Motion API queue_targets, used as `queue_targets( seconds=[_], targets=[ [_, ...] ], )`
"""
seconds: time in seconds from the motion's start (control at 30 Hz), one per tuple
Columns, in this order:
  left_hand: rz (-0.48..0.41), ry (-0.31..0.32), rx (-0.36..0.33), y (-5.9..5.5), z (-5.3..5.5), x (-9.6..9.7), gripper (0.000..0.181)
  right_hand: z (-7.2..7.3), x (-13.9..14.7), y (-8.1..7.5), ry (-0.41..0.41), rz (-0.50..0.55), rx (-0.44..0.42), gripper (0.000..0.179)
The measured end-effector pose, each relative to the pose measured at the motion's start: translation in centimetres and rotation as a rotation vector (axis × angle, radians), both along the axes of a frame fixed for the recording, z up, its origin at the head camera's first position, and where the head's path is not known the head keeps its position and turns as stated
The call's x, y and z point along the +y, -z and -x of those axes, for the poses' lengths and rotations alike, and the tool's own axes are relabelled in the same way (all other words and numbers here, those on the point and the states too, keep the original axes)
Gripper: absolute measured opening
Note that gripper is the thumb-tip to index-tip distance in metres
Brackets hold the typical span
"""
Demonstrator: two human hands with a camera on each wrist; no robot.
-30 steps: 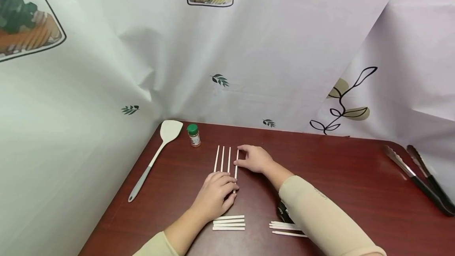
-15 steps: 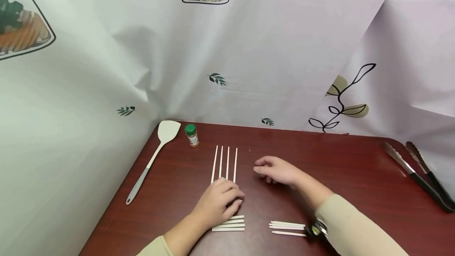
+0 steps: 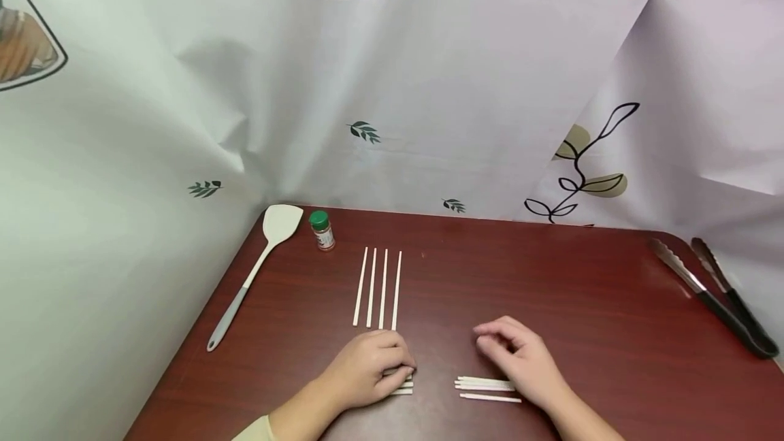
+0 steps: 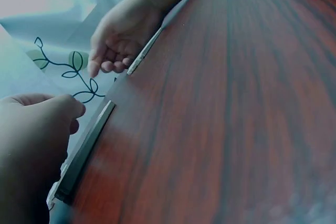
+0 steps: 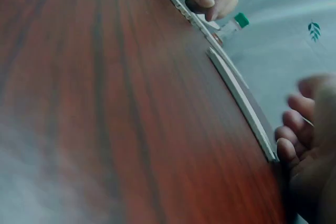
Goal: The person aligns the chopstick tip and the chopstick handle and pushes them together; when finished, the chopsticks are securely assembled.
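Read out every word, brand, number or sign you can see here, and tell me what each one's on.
Green-lidded jar: its label bears marks too small and blurred to read.
White sticks, spatula, tongs: no writing that I can make out.
Wall covering: drawings, no readable words.

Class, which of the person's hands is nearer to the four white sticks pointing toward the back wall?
The left. The left hand is at the near ends of the four sticks; the right hand is farther off, to their right.
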State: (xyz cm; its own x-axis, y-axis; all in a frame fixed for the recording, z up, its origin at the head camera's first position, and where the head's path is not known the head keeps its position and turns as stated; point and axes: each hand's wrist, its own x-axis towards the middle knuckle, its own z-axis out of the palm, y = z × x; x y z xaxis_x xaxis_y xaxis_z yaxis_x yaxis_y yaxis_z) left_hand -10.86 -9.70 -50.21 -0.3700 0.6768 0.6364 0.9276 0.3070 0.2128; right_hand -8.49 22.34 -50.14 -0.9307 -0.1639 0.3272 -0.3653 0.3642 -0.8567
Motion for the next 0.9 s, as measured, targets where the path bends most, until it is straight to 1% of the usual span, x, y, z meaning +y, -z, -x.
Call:
queue_targets(
  seconds=[0.1, 0.13, 0.2, 0.23, 0.33, 0.43, 0.47, 0.53, 0.6, 0.67, 0.83, 0.9],
  targets=[
    [0.003, -0.012, 0.010, 0.12, -0.22, -0.06, 0.008, 0.11, 0.03, 0.78, -0.151, -0.141, 0.248, 0.030],
    [0.004, -0.015, 0.014, 0.19, -0.28, -0.02, 0.009, 0.15, 0.13, 0.91, -0.190, -0.174, 0.298, 0.032],
    [0.015, -0.023, 0.018, 0.28, -0.34, 0.09, 0.011, 0.14, 0.39, 0.97, -0.237, -0.239, 0.357, 0.035],
    [0.026, -0.028, 0.013, 0.28, -0.35, 0.12, 0.012, 0.12, 0.51, 0.90, -0.253, -0.262, 0.364, 0.036],
    [0.083, -0.059, -0.056, 0.08, -0.47, 0.00, 0.018, -0.05, 0.57, 0.57, -0.275, -0.303, 0.345, 0.036],
    [0.112, -0.076, -0.089, -0.01, -0.50, -0.26, 0.021, -0.20, 0.31, 0.42, -0.277, -0.306, 0.326, 0.034],
    [0.113, -0.077, -0.093, 0.02, -0.52, -0.33, 0.021, -0.26, 0.22, 0.45, -0.274, -0.308, 0.326, 0.033],
    [0.091, -0.064, -0.065, 0.23, -0.44, -0.38, 0.020, -0.35, 0.13, 0.54, -0.271, -0.317, 0.326, 0.033],
    [0.072, -0.050, -0.062, 0.44, -0.41, -0.37, 0.018, -0.43, 0.06, 0.57, -0.266, -0.326, 0.334, 0.031],
    [0.061, -0.045, -0.085, 0.57, -0.43, -0.40, 0.018, -0.45, -0.01, 0.59, -0.267, -0.331, 0.344, 0.030],
    [0.057, -0.055, -0.187, 0.61, -0.44, -0.49, 0.017, -0.43, -0.09, 0.43, -0.292, -0.335, 0.343, 0.029],
    [0.057, -0.058, -0.205, 0.55, -0.53, -0.52, 0.016, -0.49, -0.15, 0.39, -0.299, -0.344, 0.343, 0.029]
  ],
)
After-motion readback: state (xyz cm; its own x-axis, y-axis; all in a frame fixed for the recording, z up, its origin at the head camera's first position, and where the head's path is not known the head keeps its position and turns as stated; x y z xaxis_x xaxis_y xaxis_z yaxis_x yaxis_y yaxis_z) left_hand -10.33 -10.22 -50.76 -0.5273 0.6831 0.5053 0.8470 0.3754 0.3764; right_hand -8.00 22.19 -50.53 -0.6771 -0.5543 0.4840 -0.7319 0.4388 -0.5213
